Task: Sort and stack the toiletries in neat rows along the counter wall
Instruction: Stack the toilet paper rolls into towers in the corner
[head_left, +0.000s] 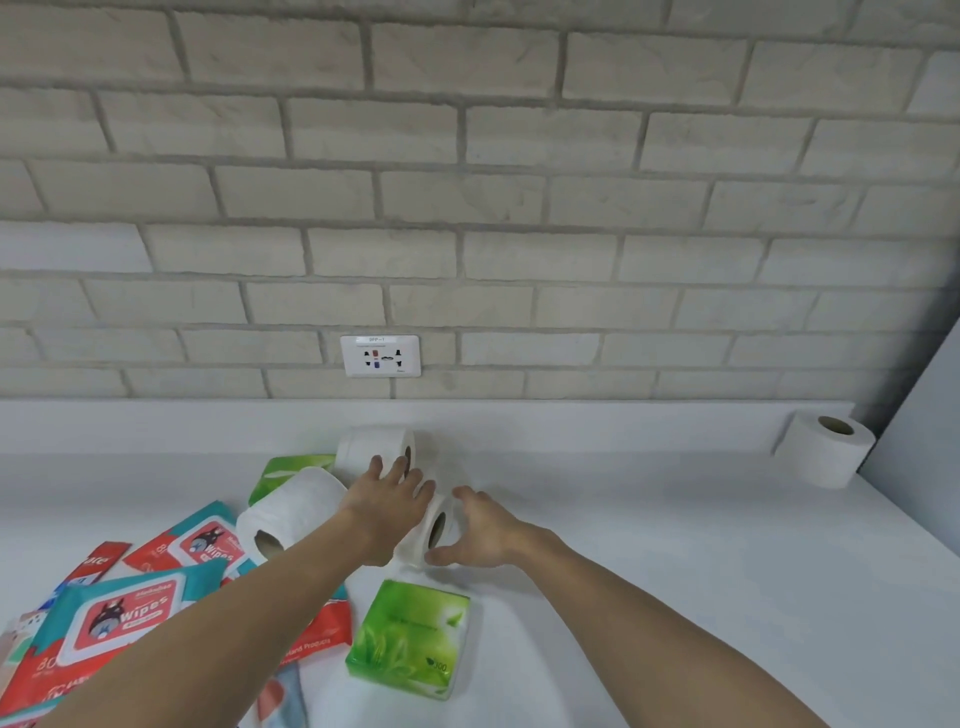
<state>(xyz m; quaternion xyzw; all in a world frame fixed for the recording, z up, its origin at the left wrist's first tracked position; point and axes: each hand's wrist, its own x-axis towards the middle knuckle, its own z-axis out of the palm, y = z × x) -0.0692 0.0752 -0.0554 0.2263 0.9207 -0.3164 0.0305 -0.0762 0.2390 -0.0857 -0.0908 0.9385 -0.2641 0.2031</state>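
A toilet roll (415, 548) lies on its side on the counter (675, 571), its core hole facing my right hand (485, 527), spread wide just beside it and gripping nothing. My left hand (389, 493), fingers straight, reaches over it toward a second roll (363, 449) nearer the wall (467, 208).

Bright, flat, diffuse light, source out of view, with a cool cast on the white worktop (675, 571) and no glare. Shadows are soft and faint: under the left hand (387, 493), the right hand (485, 527) and beside the green tissue pack (410, 636), plus a darker band in the right corner behind the upright roll (826, 452). Wide-angle bowing makes the brick wall (467, 156) courses curve and tilt toward the edges; focus is soft overall, fingers slightly smeared, socket (380, 356) label barely legible.
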